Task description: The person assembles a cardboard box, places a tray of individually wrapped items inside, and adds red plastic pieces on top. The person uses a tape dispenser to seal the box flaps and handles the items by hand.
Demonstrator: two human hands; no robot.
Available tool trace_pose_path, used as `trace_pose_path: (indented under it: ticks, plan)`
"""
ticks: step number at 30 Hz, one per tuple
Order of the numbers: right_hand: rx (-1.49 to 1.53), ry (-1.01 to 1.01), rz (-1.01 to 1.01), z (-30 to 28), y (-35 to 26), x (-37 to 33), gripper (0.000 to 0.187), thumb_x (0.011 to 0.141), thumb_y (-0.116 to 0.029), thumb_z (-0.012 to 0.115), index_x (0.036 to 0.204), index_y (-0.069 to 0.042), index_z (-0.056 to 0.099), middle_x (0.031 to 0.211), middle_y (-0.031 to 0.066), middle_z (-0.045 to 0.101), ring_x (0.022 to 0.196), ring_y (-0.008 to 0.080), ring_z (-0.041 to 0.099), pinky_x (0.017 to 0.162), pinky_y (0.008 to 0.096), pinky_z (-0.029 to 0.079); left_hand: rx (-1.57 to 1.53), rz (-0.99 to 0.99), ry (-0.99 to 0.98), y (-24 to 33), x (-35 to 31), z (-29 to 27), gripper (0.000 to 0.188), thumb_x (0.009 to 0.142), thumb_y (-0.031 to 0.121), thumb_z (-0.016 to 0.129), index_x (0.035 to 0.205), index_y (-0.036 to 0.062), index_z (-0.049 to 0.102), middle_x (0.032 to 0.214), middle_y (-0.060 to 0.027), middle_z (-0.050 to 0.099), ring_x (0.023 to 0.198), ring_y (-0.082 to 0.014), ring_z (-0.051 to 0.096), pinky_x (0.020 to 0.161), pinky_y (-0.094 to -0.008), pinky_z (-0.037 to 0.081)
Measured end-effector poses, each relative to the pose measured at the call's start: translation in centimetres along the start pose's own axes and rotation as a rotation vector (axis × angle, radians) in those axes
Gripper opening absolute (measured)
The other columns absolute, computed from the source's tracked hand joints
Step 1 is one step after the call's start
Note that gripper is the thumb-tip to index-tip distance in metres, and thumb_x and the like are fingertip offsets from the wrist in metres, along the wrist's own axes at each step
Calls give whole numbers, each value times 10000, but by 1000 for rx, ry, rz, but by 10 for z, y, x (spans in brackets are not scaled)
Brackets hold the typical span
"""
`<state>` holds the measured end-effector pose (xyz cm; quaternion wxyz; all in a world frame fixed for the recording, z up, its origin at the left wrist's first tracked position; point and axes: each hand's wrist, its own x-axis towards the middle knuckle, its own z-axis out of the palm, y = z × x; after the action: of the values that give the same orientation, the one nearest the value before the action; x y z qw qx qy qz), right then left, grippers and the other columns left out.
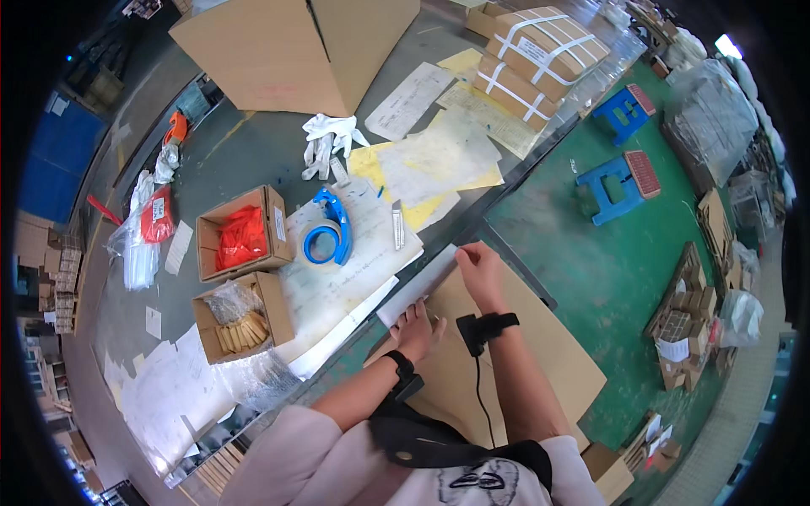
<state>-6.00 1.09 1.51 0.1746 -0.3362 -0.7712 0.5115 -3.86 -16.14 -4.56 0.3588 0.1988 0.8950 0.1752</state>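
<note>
In front of me a large brown cardboard box (pixel 540 354) stands against the table's edge. Along its far edge lies a narrow whitish sheet (pixel 424 285); whether it is paper or plastic film I cannot tell. My left hand (pixel 415 333) rests on the near end of this sheet with fingers stretched out and apart. At the sheet's far right corner, my right hand (pixel 481 274) is closed, thumb and fingers pinching the corner. Beyond them on the table are a blue tape dispenser (pixel 344 228) with a roll of tape and a pale, narrow metal-looking strip (pixel 397 225).
Left on the table, one small carton (pixel 277 223) holds red bags; another (pixel 283 308) holds tan pieces. White gloves (pixel 329 139), a big carton (pixel 253 55) and strapped boxes (pixel 548 55) sit farther back. Blue stools (pixel 612 190) stand on the green floor at right.
</note>
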Motion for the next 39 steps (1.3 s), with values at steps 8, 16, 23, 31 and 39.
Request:
trace_pose_path:
  ticks: [8, 16, 23, 31, 39]
  plan:
    - [-640, -104, -184, 87, -47, 31, 398, 801, -313, 715, 935, 43, 596, 905, 198, 637, 879, 361, 635, 780, 453, 505, -92, 0, -82, 12, 11, 0, 727, 816, 422, 593, 1404, 92, 322, 1335, -183, 407, 1237, -407, 337, 944, -566, 293]
    - [-412, -287, -52, 82, -11, 66, 264, 822, -192, 652, 949, 12, 543, 802, 190, 634, 733, 362, 659, 662, 440, 529, 44, 150, -107, 16, 15, -14, 744, 819, 378, 607, 1399, 16, 313, 1395, -189, 328, 1243, -355, 338, 975, -566, 281]
    - [-284, 173, 348, -141, 79, -112, 236, 953, -191, 469, 991, 23, 560, 799, 219, 633, 747, 359, 639, 672, 441, 496, -16, 212, 56, 9, 37, 9, 564, 756, 226, 667, 1211, -22, 445, 1196, -243, 523, 1151, -411, 489, 965, -525, 383]
    - [-640, 547, 860, -337, 230, -434, 271, 910, -275, 550, 1007, -38, 640, 902, 200, 677, 861, 371, 646, 754, 476, 492, -47, 375, -22, -13, 55, 10, 818, 800, 301, 710, 1408, -32, 275, 1346, -285, 404, 1266, -414, 382, 1058, -449, 326]
    - [-175, 651, 679, -325, 284, -432, 182, 878, -210, 619, 964, -50, 631, 818, 142, 661, 768, 300, 633, 709, 376, 496, 287, 259, 334, -49, 8, 21, 797, 831, 408, 665, 1429, 23, 305, 1390, -309, 334, 1263, -429, 378, 1058, -438, 338]
